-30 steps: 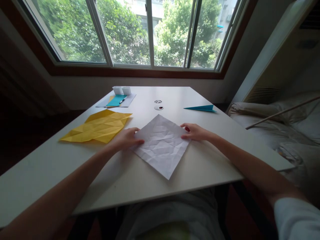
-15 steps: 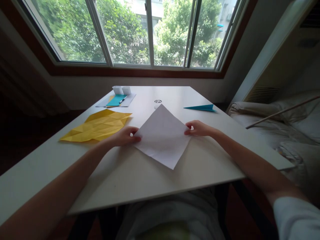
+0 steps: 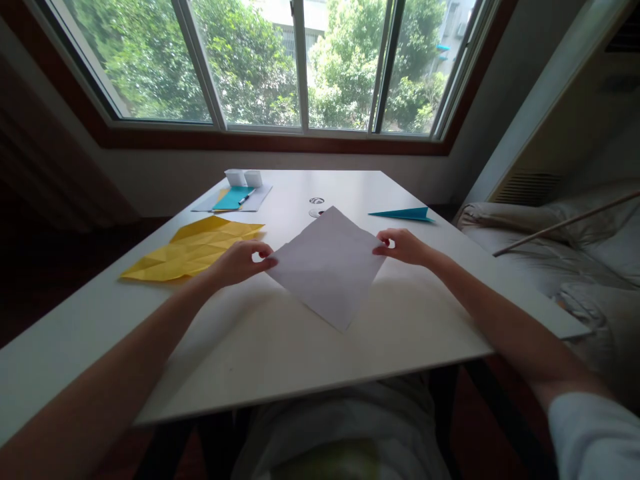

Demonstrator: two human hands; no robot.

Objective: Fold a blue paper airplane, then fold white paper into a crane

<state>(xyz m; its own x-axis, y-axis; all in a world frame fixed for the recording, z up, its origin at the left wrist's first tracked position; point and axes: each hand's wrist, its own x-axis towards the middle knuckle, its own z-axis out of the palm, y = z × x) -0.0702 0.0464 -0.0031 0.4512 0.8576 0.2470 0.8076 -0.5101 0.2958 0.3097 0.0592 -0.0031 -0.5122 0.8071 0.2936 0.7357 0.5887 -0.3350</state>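
One white sheet (image 3: 327, 267) hangs between two hands: left hand (image 3: 239, 261) and right hand (image 3: 404, 245), each grip pinching a corner. One yellow sheet (image 3: 193, 248), one blue paper dart (image 3: 403, 215) and two white cups (image 3: 244, 178) lie on the surface (image 3: 280, 347).

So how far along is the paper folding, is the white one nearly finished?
Not nearly. Done: a folded blue paper lies by the far right edge, and a creased yellow sheet lies opened out on the left. In hand: the left hand and right hand pinch opposite corners of the white sheet, lifted and unfolded. Left: all of its folds, apparently.
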